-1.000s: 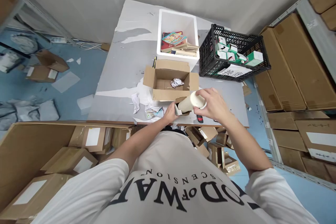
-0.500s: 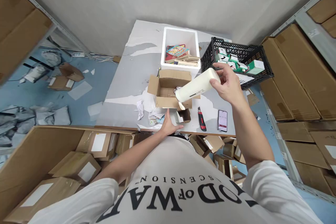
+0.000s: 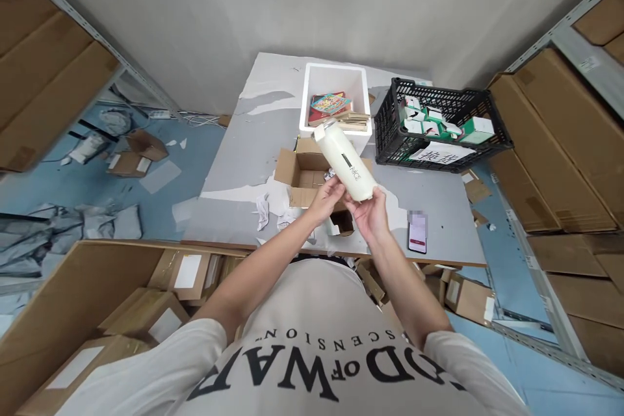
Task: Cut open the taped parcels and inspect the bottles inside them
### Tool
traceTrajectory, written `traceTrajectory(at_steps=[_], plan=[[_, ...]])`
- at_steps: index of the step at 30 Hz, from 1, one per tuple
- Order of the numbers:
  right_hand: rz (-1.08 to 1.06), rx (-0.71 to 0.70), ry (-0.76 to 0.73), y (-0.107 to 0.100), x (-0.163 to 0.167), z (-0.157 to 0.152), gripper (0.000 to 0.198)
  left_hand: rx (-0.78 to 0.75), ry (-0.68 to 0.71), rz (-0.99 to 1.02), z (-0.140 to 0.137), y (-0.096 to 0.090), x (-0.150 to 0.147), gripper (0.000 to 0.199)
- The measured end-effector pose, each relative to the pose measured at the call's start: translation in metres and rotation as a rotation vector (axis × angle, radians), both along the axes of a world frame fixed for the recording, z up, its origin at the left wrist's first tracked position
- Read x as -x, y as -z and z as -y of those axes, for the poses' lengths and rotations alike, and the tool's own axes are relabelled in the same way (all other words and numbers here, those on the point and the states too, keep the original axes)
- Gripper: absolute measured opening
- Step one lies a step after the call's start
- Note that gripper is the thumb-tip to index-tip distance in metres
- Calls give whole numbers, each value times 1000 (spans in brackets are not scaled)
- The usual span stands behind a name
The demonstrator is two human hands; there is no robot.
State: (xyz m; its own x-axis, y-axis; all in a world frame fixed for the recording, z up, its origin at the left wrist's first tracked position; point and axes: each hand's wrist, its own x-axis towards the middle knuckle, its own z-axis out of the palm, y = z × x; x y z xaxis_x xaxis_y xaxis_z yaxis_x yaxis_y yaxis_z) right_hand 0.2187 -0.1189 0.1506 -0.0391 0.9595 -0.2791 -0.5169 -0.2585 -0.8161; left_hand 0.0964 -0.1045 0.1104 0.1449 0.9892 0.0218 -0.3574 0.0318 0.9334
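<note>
A: Where is the bottle (image 3: 346,162) placed, and how are the fingers set?
B: It is held above the table (image 3: 229,162). Its near left flank is gripped by the left hand (image 3: 327,200) and its near end by the right hand (image 3: 371,213); both sets of fingers are clamped on it.
A: Long axis?
B: Slanted, directed away from the fingers and to the left. The far end, where a small pale tab is seen, is pointed towards the white box (image 3: 305,101). The dark lettering is turned up to the camera.
A: Surroundings?
B: Just beyond the left fingers an open carton (image 3: 305,196) is noted, with crumpled paper (image 3: 329,174) inside. Farther beyond the fingers, books (image 3: 353,118) are contained in the white box. Beyond and right of the right fingers stands a black crate (image 3: 385,130); nearer on that side, a phone (image 3: 418,239) is laid flat.
A: Obstructions?
B: The carton's right part is covered by the bottle. Below the fingers, a small open box (image 3: 347,224) is partly hidden by the hands.
</note>
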Motion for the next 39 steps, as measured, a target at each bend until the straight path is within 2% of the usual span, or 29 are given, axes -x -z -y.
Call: traceTrajectory(at_steps=[3,6,10,13,15,18,20,23,27,32,36,39], plan=[[-102,25,-23,7,15,17,42,16,56,62,7,4,0,73],[-95,36,-79,14,21,31,43,35,54,58,19,5,6,83],[57,59,-205,27,10,42,43,68,43,81,27,4,14,87],[298,31,-310,27,-13,32,42,90,42,84,34,5,21,86],[497,-57,-280,15,-29,14,49,125,70,85,40,5,26,85],[661,-305,-177,-19,-46,-23,61,224,154,126,51,6,30,82],[694,-419,-219,-42,-49,-46,59,277,206,157,58,7,30,79],[749,-427,-382,-61,-47,-69,58,302,213,188,66,10,27,78],[793,-366,-497,-68,-42,-78,60,279,134,133,72,14,24,80],[945,-250,-618,-80,-38,-85,47,110,-147,-135,71,21,20,81],[936,-254,-555,-81,-35,-91,41,39,-322,-337,71,25,14,82],[783,-349,-494,-76,-37,-93,40,16,-403,-288,71,21,11,96]])
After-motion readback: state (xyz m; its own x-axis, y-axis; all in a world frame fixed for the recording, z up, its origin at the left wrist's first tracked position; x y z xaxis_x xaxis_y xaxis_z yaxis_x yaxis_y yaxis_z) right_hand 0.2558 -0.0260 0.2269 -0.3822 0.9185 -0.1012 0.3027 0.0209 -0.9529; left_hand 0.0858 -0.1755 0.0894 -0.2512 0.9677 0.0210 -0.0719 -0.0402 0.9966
